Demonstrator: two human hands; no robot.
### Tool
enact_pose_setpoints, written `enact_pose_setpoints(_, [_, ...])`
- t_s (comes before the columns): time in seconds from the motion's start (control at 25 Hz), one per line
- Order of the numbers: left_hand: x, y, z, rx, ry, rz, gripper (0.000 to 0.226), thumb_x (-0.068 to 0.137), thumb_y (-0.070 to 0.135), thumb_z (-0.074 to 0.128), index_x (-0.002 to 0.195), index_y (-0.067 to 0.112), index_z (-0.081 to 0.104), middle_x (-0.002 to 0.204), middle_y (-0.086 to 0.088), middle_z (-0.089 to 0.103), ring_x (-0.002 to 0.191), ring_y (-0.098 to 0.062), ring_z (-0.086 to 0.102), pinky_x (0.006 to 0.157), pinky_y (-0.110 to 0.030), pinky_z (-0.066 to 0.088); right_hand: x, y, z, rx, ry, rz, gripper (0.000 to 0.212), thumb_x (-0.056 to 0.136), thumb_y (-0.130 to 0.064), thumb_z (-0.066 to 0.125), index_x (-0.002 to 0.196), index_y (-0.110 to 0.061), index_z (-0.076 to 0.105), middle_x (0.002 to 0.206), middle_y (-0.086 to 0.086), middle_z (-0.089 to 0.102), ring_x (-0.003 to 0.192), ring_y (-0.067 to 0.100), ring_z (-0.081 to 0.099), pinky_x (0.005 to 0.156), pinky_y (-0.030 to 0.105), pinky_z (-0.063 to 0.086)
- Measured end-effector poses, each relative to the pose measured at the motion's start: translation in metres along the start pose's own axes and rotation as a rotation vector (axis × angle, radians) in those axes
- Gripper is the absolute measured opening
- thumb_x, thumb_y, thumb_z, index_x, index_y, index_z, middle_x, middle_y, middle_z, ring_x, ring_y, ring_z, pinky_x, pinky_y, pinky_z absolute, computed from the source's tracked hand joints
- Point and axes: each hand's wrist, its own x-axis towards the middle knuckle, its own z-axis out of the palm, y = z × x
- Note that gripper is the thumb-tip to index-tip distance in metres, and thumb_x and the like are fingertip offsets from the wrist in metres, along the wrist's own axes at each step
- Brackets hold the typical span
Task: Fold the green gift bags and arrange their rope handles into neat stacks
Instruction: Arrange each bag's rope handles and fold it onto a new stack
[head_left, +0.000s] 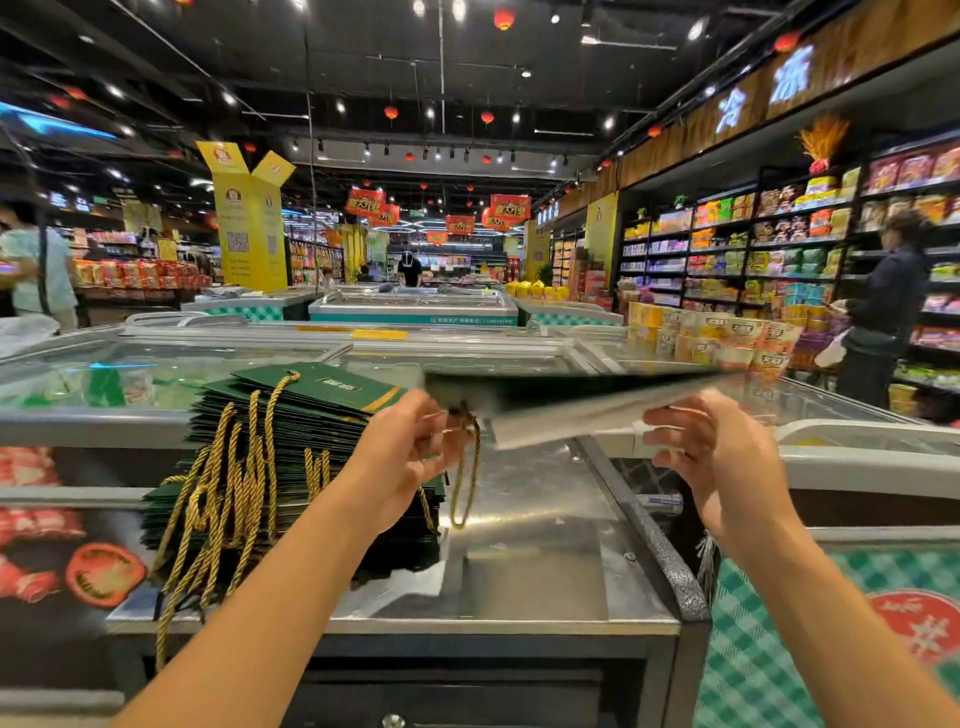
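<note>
A flat green bag (571, 395), blurred, is held level in the air above the worktop (545, 561), stretched between the two hands. Its near left end is pinched by the left hand (405, 457), just beside the spot where a gold rope handle (465, 483) hangs down in a loop, while its pale right edge is gripped between the thumb and fingers of the right hand (722, 452). A stack (291, 415) of folded bags is seen on the worktop left of the left hand, with its ropes (223, 509) draped over the front edge.
</note>
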Motion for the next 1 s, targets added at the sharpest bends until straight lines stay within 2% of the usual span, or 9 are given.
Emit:
enact_pose_setpoints(0.16, [0.011, -0.013, -0.007, 0.164, -0.04, -0.024, 0.037, 0.093, -0.001, 0.06, 0.13, 0.006, 0.06, 0.117, -0.01, 0.069, 0.105, -0.021, 0.066, 0.073, -0.025, 0.057, 0.004, 0.018, -0.02, -0.031, -0.176, 0.204, 0.022, 0.098, -0.013, 0.056, 0.114, -0.012, 0.071, 0.111, 0.007, 0.073, 0.097, 0.019, 0.068, 0.08, 0.03, 0.053])
enact_pose_setpoints(0.24, [0.022, -0.021, -0.01, 0.357, -0.035, 0.038, 0.048, 0.09, -0.008, 0.063, 0.135, 0.006, 0.057, 0.126, -0.01, 0.065, 0.115, -0.021, 0.063, 0.079, -0.024, 0.051, 0.011, 0.035, -0.027, -0.192, -0.201, 0.213, 0.032, 0.092, 0.0, 0.065, 0.12, -0.014, 0.069, 0.119, 0.005, 0.071, 0.109, 0.016, 0.067, 0.088, 0.027, 0.05])
enact_pose_setpoints(0.32, [0.033, -0.029, -0.008, 0.613, 0.012, 0.11, 0.045, 0.09, -0.002, 0.068, 0.133, 0.008, 0.062, 0.127, -0.008, 0.066, 0.118, -0.02, 0.062, 0.09, -0.026, 0.049, 0.018, 0.051, -0.029, -0.319, -0.16, 0.185, 0.034, 0.089, 0.004, 0.07, 0.119, -0.011, 0.07, 0.114, 0.007, 0.074, 0.104, 0.017, 0.069, 0.089, 0.028, 0.052])
enact_pose_setpoints(0.52, [0.065, -0.05, 0.013, 1.002, 0.062, 0.064, 0.047, 0.095, 0.004, 0.061, 0.141, 0.01, 0.056, 0.141, -0.01, 0.057, 0.13, -0.025, 0.053, 0.106, -0.036, 0.045, 0.046, 0.077, -0.02, -0.631, -0.124, 0.107, 0.03, 0.092, -0.005, 0.071, 0.121, -0.008, 0.071, 0.106, 0.0, 0.074, 0.101, 0.015, 0.069, 0.088, 0.027, 0.051])
enact_pose_setpoints(0.6, [0.081, -0.058, 0.023, 1.085, 0.086, 0.014, 0.029, 0.094, 0.0, 0.056, 0.118, 0.015, 0.062, 0.124, -0.012, 0.059, 0.114, -0.027, 0.055, 0.093, -0.035, 0.048, 0.063, 0.09, -0.014, -0.791, -0.155, 0.075, 0.034, 0.093, -0.012, 0.069, 0.127, -0.012, 0.069, 0.116, 0.001, 0.071, 0.111, 0.018, 0.066, 0.094, 0.032, 0.051])
enact_pose_setpoints(0.64, [0.086, -0.06, 0.029, 1.157, 0.096, -0.007, 0.02, 0.093, -0.001, 0.054, 0.098, 0.018, 0.057, 0.107, -0.009, 0.057, 0.103, -0.026, 0.053, 0.084, -0.033, 0.046, 0.071, 0.097, -0.012, -0.872, -0.178, 0.068, 0.038, 0.094, -0.016, 0.068, 0.131, -0.013, 0.066, 0.122, 0.003, 0.07, 0.115, 0.02, 0.065, 0.099, 0.036, 0.051])
enact_pose_setpoints(0.72, [0.098, -0.066, 0.037, 1.273, 0.108, -0.034, 0.018, 0.093, -0.001, 0.05, 0.085, 0.014, 0.046, 0.092, -0.006, 0.05, 0.094, -0.027, 0.048, 0.076, -0.033, 0.04, 0.085, 0.106, -0.007, -1.024, -0.248, 0.076, 0.045, 0.095, -0.022, 0.064, 0.139, -0.015, 0.06, 0.135, 0.004, 0.065, 0.124, 0.023, 0.061, 0.106, 0.038, 0.048])
enact_pose_setpoints(0.84, [0.114, -0.078, 0.042, 1.344, 0.118, -0.061, 0.014, 0.095, -0.001, 0.049, 0.085, 0.008, 0.043, 0.114, -0.017, 0.054, 0.106, -0.033, 0.053, 0.079, -0.037, 0.042, 0.092, 0.123, -0.001, -1.222, -0.362, 0.107, 0.048, 0.098, -0.03, 0.057, 0.143, -0.013, 0.055, 0.143, 0.007, 0.06, 0.131, 0.027, 0.055, 0.107, 0.036, 0.044])
enact_pose_setpoints(1.0, [0.125, -0.111, 0.035, 1.439, 0.121, -0.048, 0.012, 0.095, -0.002, 0.05, 0.1, 0.008, 0.052, 0.129, -0.018, 0.051, 0.122, -0.036, 0.05, 0.096, -0.039, 0.044, 0.091, 0.142, -0.001, -1.401, -0.368, 0.025, 0.038, 0.1, -0.038, 0.048, 0.117, -0.007, 0.064, 0.115, 0.012, 0.069, 0.112, 0.032, 0.06, 0.092, 0.048, 0.051])
